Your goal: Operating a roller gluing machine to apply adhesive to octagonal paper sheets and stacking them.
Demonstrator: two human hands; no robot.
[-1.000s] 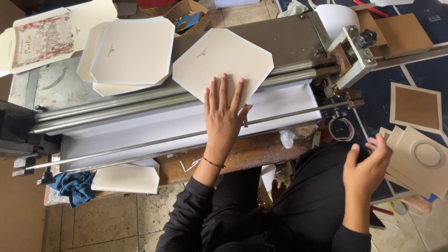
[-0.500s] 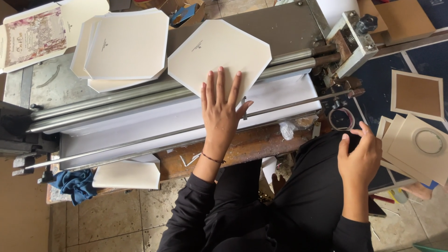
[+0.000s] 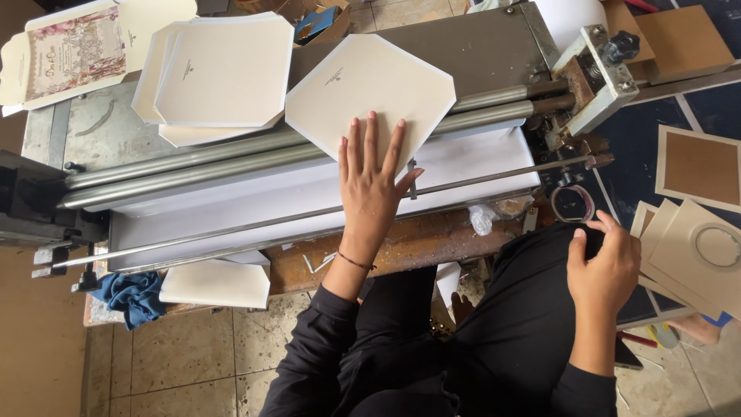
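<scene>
My left hand point(image 3: 372, 181) lies flat, fingers spread, on a cream sheet with clipped corners point(image 3: 370, 85) that rests over the metal rollers point(image 3: 231, 158) of a long machine. The sheet's near corner sits under my fingers, above the white bed point(image 3: 231, 208). My right hand point(image 3: 606, 262) hovers at my right side, fingers loosely curled and holding nothing, next to a pile of brown card pieces point(image 3: 683, 247) on the floor. A roll of tape point(image 3: 571, 202) lies just beyond that hand.
A stack of similar cream sheets point(image 3: 220, 77) lies behind the rollers at the left. A printed card point(image 3: 69, 50) lies far left. A blue rag point(image 3: 131, 297) and a folded cream piece point(image 3: 216, 284) sit at the machine's near edge. A bordered brown board point(image 3: 698, 166) lies far right.
My right hand has dropped and moved toward the card pile beside the tape roll. My left hand and the cream sheet stay in about the same place on the rollers.
</scene>
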